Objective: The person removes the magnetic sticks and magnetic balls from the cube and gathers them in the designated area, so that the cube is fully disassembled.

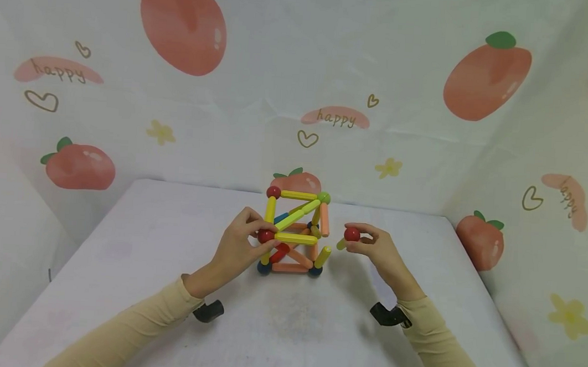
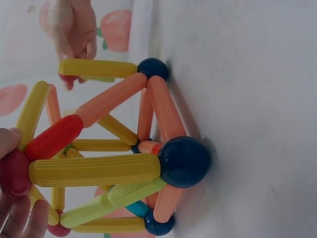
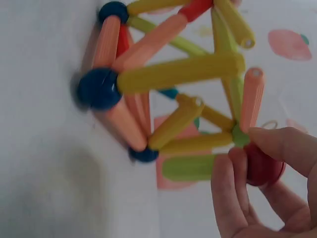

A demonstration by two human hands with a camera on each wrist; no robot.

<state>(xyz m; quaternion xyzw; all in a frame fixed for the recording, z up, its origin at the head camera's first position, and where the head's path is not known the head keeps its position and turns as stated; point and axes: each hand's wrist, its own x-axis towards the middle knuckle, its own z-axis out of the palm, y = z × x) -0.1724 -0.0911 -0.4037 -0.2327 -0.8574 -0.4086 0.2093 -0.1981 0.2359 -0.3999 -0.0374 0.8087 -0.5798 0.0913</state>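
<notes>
A cube-like frame of magnetic rods and balls [image 1: 296,239] stands on the table, with navy balls [image 2: 185,162] at its base. My left hand [image 1: 241,244] pinches the red ball [image 1: 265,237] at its upper front-left corner. To the right, apart from the frame, my right hand [image 1: 379,251] pinches another red ball [image 3: 265,166] between thumb and fingers. A light green rod [image 3: 188,167] extends from beside that ball, partly behind the fingers. At the front-right base, a yellow rod [image 3: 183,74] rises from a navy ball, its upper end free. A salmon rod [image 1: 325,220] hangs from the green ball [image 1: 324,198].
The white-covered table [image 1: 286,338] spreads around the frame. Behind it hangs a white cloth [image 1: 261,54] printed with fruit and hearts. Black devices [image 1: 209,311] sit at both wrists.
</notes>
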